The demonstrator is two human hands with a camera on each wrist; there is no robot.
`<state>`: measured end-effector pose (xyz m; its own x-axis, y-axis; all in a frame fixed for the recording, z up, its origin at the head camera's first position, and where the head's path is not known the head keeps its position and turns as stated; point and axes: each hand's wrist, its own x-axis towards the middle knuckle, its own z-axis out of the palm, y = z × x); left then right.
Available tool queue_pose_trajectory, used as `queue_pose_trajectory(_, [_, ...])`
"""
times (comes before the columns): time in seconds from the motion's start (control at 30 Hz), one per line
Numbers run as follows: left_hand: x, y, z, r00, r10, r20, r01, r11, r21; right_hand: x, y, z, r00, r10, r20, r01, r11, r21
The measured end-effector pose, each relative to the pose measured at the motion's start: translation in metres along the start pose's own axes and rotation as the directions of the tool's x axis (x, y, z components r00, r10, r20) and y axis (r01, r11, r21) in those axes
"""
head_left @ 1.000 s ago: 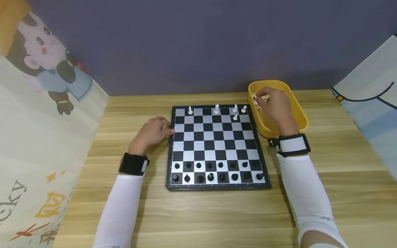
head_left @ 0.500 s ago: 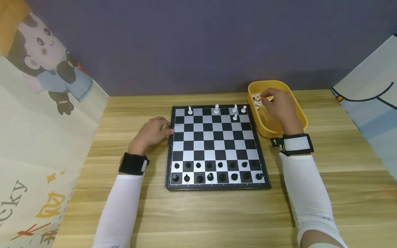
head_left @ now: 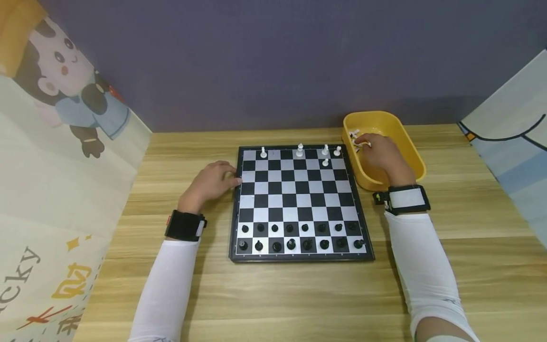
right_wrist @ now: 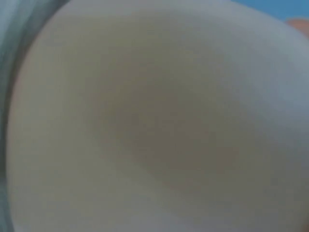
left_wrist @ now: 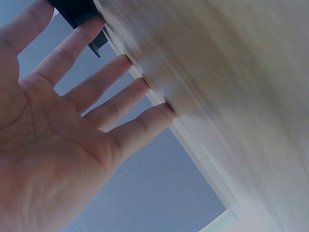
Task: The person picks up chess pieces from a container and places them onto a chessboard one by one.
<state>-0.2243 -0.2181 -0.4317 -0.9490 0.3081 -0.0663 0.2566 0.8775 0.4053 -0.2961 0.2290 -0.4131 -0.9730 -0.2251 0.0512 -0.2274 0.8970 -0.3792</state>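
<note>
A black-framed chessboard (head_left: pixel 295 187) lies flat on the table. My left hand (head_left: pixel 210 181) rests beside its left edge, thumb at the frame; in the left wrist view its fingers (left_wrist: pixel 91 87) are spread, with their tips on the wooden surface. My right hand (head_left: pixel 384 154) reaches down into the yellow box (head_left: pixel 411 147), fingers at a small heap of white chess pieces (head_left: pixel 353 135). Its fingertips are partly hidden, and I cannot tell whether they pinch a piece. The right wrist view is filled by a blurred pale surface.
Several white chess pieces (head_left: pixel 299 150) stand on the board's far row, with one white pawn (head_left: pixel 325 162) in front. Two rows of black chess pieces (head_left: pixel 291 243) line the near side. A dark wall (head_left: pixel 273 66) rises behind the table (head_left: pixel 278 299).
My right hand drew slightly right, off the heap, then went lower into the box toward the white pieces. The left hand stays at the board's edge; the pieces on the board have not moved.
</note>
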Motion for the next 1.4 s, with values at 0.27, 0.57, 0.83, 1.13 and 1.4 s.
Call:
queue_pose_trajectory(0.27, [-0.0003, 0.0006, 0.0011, 1.000, -0.006, -0.001, 0.006, 1.000, 0.001, 0.0027, 0.0010, 0.0066, 0.993, -0.034, 0.111, 0.038, 0.999, -0.026])
queue_pose_trajectory(0.57, [0.0010, 0.0012, 0.0022, 1.000, -0.013, -0.007, 0.013, 1.000, 0.003, 0.0016, -0.0005, 0.0093, 0.984, 0.024, 0.174, -0.021, 1.000, -0.020])
queue_pose_trajectory(0.83, [0.0008, -0.0004, 0.0022, 1.000, -0.014, -0.009, 0.014, 1.000, 0.013, 0.0007, -0.0007, 0.0089, 0.981, 0.069, 0.180, -0.066, 0.998, -0.025])
queue_pose_trajectory(1.13, [0.0006, -0.0014, 0.0010, 1.000, 0.013, -0.009, -0.013, 1.000, 0.022, 0.0002, 0.0031, 0.0101, 0.978, 0.088, 0.190, -0.081, 0.996, -0.044])
queue_pose_trajectory(1.4, [0.0005, -0.0010, 0.0006, 1.000, 0.004, -0.008, -0.004, 1.000, 0.019, -0.0004, 0.0034, 0.0096, 0.970, 0.139, 0.202, -0.139, 0.990, -0.017])
